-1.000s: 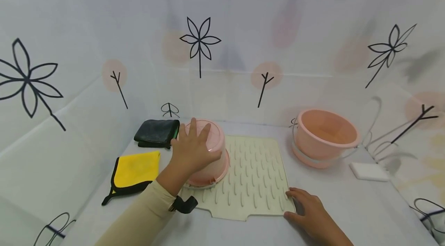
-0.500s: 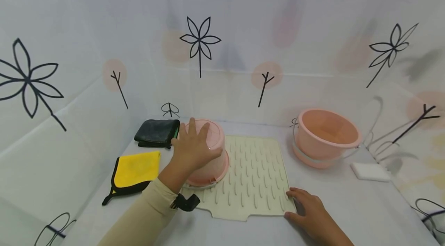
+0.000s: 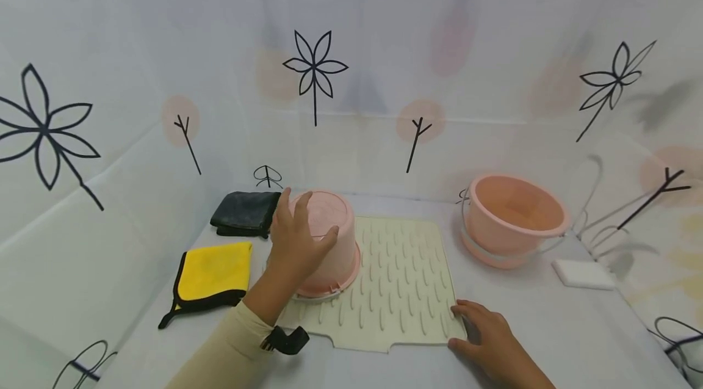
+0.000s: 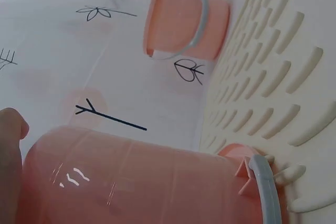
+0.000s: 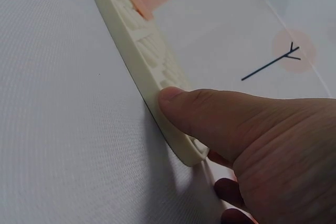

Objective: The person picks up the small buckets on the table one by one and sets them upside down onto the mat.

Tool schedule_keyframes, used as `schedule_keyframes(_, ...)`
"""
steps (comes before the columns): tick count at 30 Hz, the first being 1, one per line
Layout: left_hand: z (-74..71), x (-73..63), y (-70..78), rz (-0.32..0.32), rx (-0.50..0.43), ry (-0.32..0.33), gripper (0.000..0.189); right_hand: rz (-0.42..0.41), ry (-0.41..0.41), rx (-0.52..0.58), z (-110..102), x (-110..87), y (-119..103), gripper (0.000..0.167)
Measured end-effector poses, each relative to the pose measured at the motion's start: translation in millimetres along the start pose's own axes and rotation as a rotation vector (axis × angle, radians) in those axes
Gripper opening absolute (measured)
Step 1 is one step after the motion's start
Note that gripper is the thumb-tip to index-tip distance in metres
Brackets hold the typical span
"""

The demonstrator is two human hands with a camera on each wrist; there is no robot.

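A pink bucket [image 3: 335, 254] stands upside down on the left part of a cream ridged plastic washboard [image 3: 406, 279]. My left hand [image 3: 296, 236] is at its left side, fingers spread and pointing up, thumb extended across the bucket in the head view. In the left wrist view the thumb [image 4: 10, 129] shows beside the base of the bucket [image 4: 131, 182]. My right hand [image 3: 489, 334] holds the near right corner of the washboard, its thumb [image 5: 184, 103] against the front edge and the other fingers around the side.
A second pink bucket [image 3: 511, 248] stands upright at the back right, with a white block [image 3: 583, 273] beside it. On the left lie a folded yellow cloth [image 3: 214, 270] with black trim and a folded dark cloth [image 3: 244, 212]. A patterned white sheet [image 3: 357, 71] hangs behind.
My left hand has slid left off the top of the upturned bucket, its fingers closer together. The right hand keeps its place at the washboard's corner.
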State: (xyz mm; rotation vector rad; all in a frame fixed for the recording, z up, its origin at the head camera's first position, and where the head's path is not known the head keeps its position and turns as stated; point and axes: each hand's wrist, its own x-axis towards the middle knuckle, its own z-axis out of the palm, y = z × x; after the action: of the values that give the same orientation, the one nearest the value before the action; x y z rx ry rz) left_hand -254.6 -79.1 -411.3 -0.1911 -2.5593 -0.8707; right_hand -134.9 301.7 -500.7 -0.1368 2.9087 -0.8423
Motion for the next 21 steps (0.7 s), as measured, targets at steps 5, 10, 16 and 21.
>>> schedule_keyframes(5, -4.5, -8.8, -14.2, -0.033, -0.164, -0.013, 0.094, -0.003, -0.003, -0.006, 0, 0.0, 1, 0.072)
schedule_keyframes(10, -9.4, -21.2, -26.5, -0.064, -0.229, -0.069, 0.105, -0.018, 0.013, -0.012, -1, -0.9, 1, 0.071)
schedule_keyframes(16, -14.1, -38.7, -38.9, -0.160, -0.225, -0.152, 0.114, -0.019, 0.026, -0.011, -1, -2.5, 3, 0.070)
schedule_keyframes(21, -16.9, -52.8, -52.6, -0.237, -0.171, -0.233, 0.115, 0.001, 0.008, 0.001, 0, -1.7, 2, 0.070)
